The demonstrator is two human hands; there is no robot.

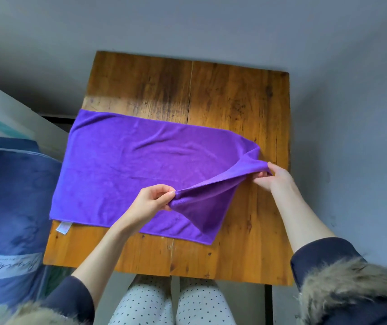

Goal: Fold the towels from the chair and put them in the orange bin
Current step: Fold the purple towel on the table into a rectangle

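A purple towel point(126, 165) lies spread across the wooden table point(230, 97), its left edge hanging slightly past the table's left side. A small white label point(63, 227) sticks out at its near left corner. My left hand point(152, 202) pinches the towel's right edge near the middle of the table. My right hand point(274, 175) pinches the same edge further right. Between them the right end of the towel is lifted off the table and drawn leftward over the flat part. No orange bin or chair is in view.
The far half of the table and its right strip are bare wood. Blue bedding point(11, 207) with a white printed band lies close on the left. A grey wall point(187, 24) stands behind the table. My knees in dotted trousers point(171, 303) are under the near edge.
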